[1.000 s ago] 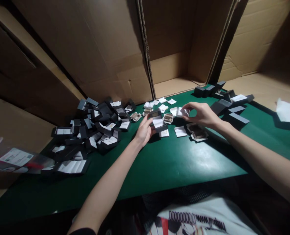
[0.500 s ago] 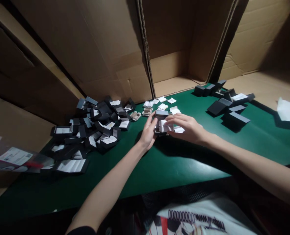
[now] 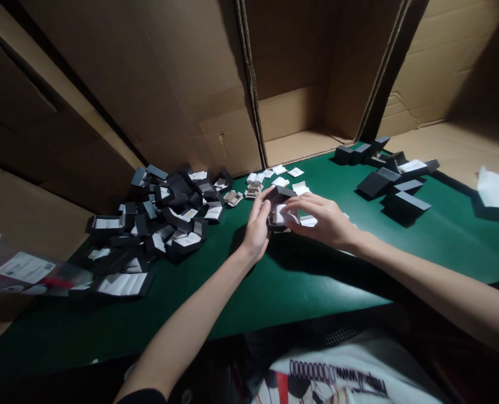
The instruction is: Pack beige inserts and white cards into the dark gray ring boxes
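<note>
My left hand is closed around the left side of a small black box, its lid tipped up and its open inside toward me. A folded white insert sits at the mouth of the box. From the right, my right hand pinches this insert between thumb and fingers. How far the insert reaches into the box is hidden by my fingers. Just beyond the hands lie loose white folded inserts and small brownish ones.
Many open black boxes with white linings are heaped on the left of the green table. More black boxes lie at the right. Cardboard walls stand behind, a labelled plastic bag at far left, white paper at far right.
The box has tilted a little in my left hand, so its lid now slants. My right fingers stay on the white insert with only a slight shift.
</note>
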A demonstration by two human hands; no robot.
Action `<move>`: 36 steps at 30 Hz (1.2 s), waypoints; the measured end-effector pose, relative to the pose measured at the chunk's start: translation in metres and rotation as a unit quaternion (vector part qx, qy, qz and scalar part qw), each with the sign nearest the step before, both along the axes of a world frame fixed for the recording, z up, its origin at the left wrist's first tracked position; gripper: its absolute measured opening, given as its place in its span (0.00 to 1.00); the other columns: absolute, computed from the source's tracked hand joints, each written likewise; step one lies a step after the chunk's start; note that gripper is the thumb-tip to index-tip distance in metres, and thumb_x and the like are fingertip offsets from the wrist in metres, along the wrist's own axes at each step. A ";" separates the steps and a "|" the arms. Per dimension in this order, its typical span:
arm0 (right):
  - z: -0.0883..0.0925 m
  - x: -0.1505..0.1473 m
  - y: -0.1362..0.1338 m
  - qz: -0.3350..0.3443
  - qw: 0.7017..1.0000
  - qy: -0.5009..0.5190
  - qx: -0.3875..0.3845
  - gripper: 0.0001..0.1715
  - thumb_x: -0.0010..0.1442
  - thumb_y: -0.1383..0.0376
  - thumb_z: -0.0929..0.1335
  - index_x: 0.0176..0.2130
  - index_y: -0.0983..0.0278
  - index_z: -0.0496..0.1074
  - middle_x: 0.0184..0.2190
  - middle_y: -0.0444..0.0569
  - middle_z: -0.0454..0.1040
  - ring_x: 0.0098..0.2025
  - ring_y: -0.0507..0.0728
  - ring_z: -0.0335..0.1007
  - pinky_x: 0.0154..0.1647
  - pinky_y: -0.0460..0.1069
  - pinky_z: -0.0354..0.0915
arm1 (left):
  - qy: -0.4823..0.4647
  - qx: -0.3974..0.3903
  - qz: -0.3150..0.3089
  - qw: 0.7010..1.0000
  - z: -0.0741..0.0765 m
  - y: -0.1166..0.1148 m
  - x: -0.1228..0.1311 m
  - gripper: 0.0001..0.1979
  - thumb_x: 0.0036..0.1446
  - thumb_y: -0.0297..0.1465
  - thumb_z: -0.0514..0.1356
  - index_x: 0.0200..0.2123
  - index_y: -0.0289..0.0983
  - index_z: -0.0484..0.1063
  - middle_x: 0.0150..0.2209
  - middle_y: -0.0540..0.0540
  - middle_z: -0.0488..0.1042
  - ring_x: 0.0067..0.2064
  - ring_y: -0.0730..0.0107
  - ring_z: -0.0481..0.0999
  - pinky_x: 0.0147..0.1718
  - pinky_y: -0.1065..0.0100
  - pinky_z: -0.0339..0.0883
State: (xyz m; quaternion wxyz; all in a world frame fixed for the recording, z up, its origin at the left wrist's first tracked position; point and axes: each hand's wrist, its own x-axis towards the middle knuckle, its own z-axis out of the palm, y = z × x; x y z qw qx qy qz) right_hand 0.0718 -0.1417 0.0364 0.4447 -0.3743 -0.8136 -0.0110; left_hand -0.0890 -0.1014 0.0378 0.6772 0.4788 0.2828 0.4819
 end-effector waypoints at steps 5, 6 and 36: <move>0.004 -0.005 -0.002 0.004 0.999 -0.005 0.036 0.07 0.58 0.69 0.66 0.40 0.63 0.69 0.39 0.53 0.76 0.40 0.57 0.71 0.39 0.53 0.70 | 0.011 -0.010 0.013 1.000 -0.001 -0.003 0.002 0.13 0.64 0.31 0.51 0.51 0.42 0.66 0.49 0.48 0.73 0.52 0.66 0.72 0.54 0.62 0.62; 0.004 -0.006 -0.003 0.004 0.999 -0.006 0.038 0.08 0.59 0.69 0.66 0.41 0.63 0.69 0.39 0.53 0.76 0.40 0.57 0.71 0.40 0.54 0.70 | 0.013 -0.011 0.015 1.000 -0.002 -0.003 0.002 0.13 0.64 0.31 0.51 0.51 0.42 0.65 0.48 0.48 0.73 0.52 0.66 0.72 0.54 0.62 0.62; 0.011 0.015 -0.006 0.012 0.994 -0.057 0.092 0.10 0.59 0.66 0.68 0.42 0.58 0.74 0.61 0.51 0.61 0.61 0.64 0.56 0.56 0.62 0.62 | 0.014 -0.139 -0.255 0.957 0.008 0.001 -0.010 0.14 0.52 0.26 0.56 0.45 0.35 0.66 0.36 0.46 0.73 0.36 0.65 0.75 0.39 0.57 0.73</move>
